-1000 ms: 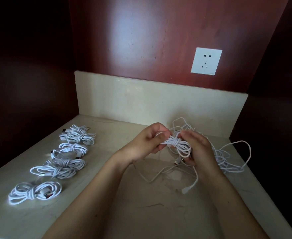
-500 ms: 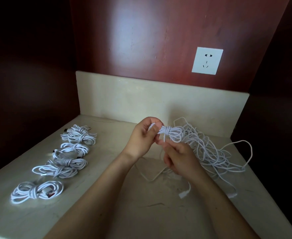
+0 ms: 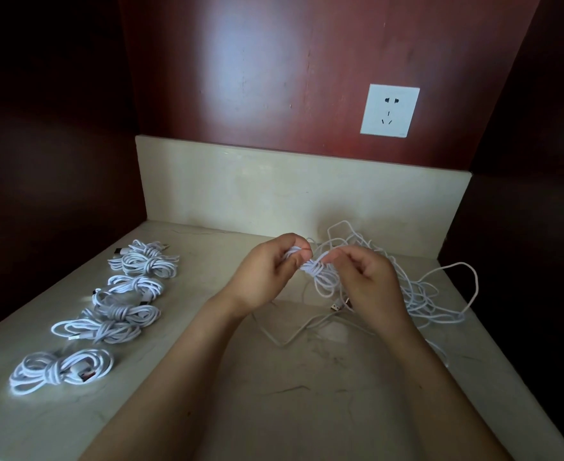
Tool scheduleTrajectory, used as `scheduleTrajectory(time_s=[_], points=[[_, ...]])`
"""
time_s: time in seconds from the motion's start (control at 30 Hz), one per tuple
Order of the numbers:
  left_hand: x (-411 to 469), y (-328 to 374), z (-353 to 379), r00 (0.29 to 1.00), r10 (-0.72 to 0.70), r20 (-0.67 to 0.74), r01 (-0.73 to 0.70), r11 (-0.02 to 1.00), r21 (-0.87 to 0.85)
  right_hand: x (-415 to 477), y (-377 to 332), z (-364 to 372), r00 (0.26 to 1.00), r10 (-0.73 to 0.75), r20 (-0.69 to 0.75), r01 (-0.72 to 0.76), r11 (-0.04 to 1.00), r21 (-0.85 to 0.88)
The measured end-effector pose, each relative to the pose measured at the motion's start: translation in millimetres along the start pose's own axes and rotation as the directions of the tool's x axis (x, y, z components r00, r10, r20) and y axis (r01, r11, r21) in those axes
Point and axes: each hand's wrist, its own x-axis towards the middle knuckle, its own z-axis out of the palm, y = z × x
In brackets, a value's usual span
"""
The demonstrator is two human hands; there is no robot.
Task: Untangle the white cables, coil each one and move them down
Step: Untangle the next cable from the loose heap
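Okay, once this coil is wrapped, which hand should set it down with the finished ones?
Probably left. The left hand grips the coil and is nearer the row of finished coils; the right hand sits by the tangled pile.

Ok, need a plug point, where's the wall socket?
Head view, upper right: the wall socket sits on the red panel, above the loose cable tangle.

The bare left forearm [image 3: 174, 371] and right forearm [image 3: 440, 377] rise from the bottom edge, converging mid-frame. The left hand [image 3: 265, 276] curls fingers and thumb round one end of a small white coiled cable bundle [image 3: 320, 276]. The right hand [image 3: 372, 284], just right of it, pinches the bundle's wrapped middle, its other fingers curled.
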Motion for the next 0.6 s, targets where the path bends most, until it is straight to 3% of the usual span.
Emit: scheduleTrajectory(time_s=[0.07,0.17,0.27,0.33,0.53,0.6], points=[[-0.1,3.9,0.5,0.996,-0.011,0.09,0.02,0.994,-0.103,1.0,2.9,-3.5,0.998,0.043,-0.042,-0.04,0.997,0.068],[-0.3,13.7,3.1,0.985,-0.053,0.164,0.103,0.945,-0.31,1.7,6.7,-6.8,0.97,0.244,-0.014,-0.231,0.932,0.28],[1.3,20.7,4.4,0.99,-0.068,0.124,0.113,0.905,-0.41,1.3,10.0,-4.0,0.911,0.407,0.07,-0.397,0.817,0.418],[2.6,21.4,4.0,0.993,-0.112,0.041,0.119,0.884,-0.453,-1.7,10.3,2.9,0.902,0.413,0.122,-0.426,0.815,0.393],[4.6,18.5,6.7,0.968,-0.168,-0.185,0.072,0.896,-0.438,-14.9,6.7,25.9,0.919,0.17,0.355,-0.204,0.977,0.062],[3.6,10.7,7.4,0.966,-0.132,-0.221,0.049,0.938,-0.344,-17.3,4.0,28.1,0.917,0.086,0.389,-0.077,0.996,-0.039]])
